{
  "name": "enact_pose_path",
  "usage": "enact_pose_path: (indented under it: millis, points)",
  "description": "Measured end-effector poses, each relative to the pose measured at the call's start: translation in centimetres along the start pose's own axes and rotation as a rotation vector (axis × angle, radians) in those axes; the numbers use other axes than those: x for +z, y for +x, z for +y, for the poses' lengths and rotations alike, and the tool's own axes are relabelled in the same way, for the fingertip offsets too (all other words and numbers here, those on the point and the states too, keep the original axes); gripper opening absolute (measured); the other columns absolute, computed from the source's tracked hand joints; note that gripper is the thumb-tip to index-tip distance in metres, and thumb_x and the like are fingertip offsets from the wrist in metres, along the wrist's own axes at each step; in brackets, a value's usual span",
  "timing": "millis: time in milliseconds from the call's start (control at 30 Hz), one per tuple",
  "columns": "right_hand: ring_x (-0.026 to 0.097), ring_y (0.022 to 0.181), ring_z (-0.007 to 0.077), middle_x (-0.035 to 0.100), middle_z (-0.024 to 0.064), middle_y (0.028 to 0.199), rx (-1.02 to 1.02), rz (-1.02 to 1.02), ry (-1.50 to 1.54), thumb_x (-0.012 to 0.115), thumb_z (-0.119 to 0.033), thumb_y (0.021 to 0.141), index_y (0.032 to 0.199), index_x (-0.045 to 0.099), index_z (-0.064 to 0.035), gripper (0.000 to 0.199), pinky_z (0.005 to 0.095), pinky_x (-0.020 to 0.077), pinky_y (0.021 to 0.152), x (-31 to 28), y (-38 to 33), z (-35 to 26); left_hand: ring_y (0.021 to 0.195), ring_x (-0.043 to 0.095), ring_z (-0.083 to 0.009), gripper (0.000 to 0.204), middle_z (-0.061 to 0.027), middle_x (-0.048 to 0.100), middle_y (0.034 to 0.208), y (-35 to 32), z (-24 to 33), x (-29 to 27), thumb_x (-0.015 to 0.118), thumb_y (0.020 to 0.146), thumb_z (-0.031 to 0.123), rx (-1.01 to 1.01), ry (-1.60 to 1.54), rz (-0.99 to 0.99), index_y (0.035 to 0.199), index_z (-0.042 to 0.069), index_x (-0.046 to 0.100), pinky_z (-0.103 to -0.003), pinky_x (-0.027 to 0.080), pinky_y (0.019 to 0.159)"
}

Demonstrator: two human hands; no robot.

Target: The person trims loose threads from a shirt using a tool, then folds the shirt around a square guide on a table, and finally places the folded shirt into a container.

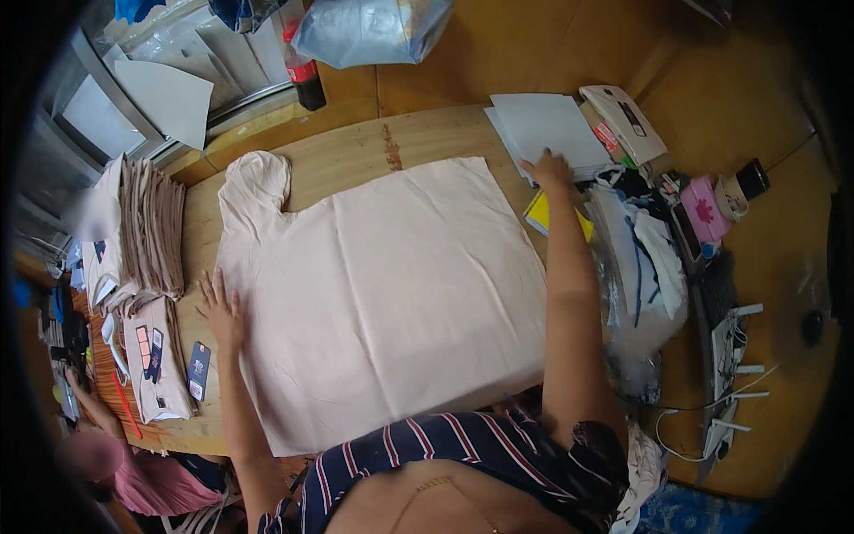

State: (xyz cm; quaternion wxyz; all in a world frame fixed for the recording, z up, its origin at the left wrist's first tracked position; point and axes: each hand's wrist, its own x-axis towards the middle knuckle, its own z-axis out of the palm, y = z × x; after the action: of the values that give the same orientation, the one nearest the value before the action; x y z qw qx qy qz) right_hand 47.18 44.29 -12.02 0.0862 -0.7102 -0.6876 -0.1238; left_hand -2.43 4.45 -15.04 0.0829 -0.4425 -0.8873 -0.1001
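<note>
we have a pale garment point(400, 303) spread flat on the desk point(342, 156) right in front of us. our left grip point(223, 311) is open at its left edge, fingers spread, holding nothing; near it lies a dark tag point(199, 369). farther off, our right grip point(551, 171) touches white sheets point(556, 129); we cannot tell whether it pinches any. at the far side stands a dark bottle point(310, 89).
</note>
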Motion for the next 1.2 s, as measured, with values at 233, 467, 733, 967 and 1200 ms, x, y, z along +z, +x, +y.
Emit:
enact_pose_path:
  millis: [233,467,733,967,1200]
  points:
    - [0.053,0.097,0.0344,0.056,0.0202,0.102,-0.100,-0.521,0.097,0.048,-0.030,0.078,0.101,0.055,-0.0051,0.034,0.0447,0.0397,0.084,0.7,1.2,2.8,0.131,0.009,-0.0276,0.053,-0.0077,0.017,0.141,-5.3,6.0,-4.2,0.039,0.085,0.037,0.106,-0.258,0.044,0.133,0.016,0.028,-0.055,0.004,0.099]
    - [0.058,0.072,0.0299,0.059,0.0201,0.087,-0.182,0.588,0.452,0.044,-0.007,0.082,0.089,0.053,0.0068,0.018,0.0385,0.0484,0.065,-7.8,-2.2,8.1,0.115,0.037,-0.0271,0.043,-0.0124,0.042,0.124,-13.6,7.7,-8.3,0.051,0.079,0.014,0.096,-0.490,0.027,0.120,0.008,0.043,-0.039,0.026,0.094]
    - [0.053,0.072,0.0204,0.049,0.0112,0.109,-0.039,-0.185,2.209,0.046,-0.005,0.084,0.123,0.033,-0.0073,0.041,0.0288,0.0472,0.066,-17.2,-24.8,-4.3,0.083,0.056,-0.0154,0.040,-0.0131,0.059,0.095,-16.7,1.6,-8.7,0.038,0.091,0.028,-0.397,-1.328,0.051,0.116,-0.001,0.045,-0.025,0.042,0.075]
    - [0.062,0.061,0.0248,0.057,0.0167,0.091,-0.040,-1.301,1.791,0.039,0.002,0.084,0.123,0.025,-0.0041,0.042,0.0267,0.0516,0.049,-11.1,-37.3,-13.7,0.079,0.055,-0.0169,0.060,-0.0156,0.056,0.095,-16.8,-4.4,-10.7,0.051,0.083,0.028,-0.598,-1.637,-0.301,0.133,0.013,0.023,-0.027,0.046,0.072]
    - [0.059,0.049,0.0210,0.058,0.0199,0.067,-0.143,-1.331,1.418,0.039,0.001,0.084,0.134,-0.006,-0.0128,0.069,0.0253,0.0473,0.040,-11.5,-40.2,-16.1,0.095,0.048,-0.0313,0.058,-0.0164,0.047,0.107,-17.1,-3.5,-7.3,0.064,0.064,0.000,-0.281,-0.572,-0.003,0.117,0.009,0.044,-0.038,0.042,0.079]
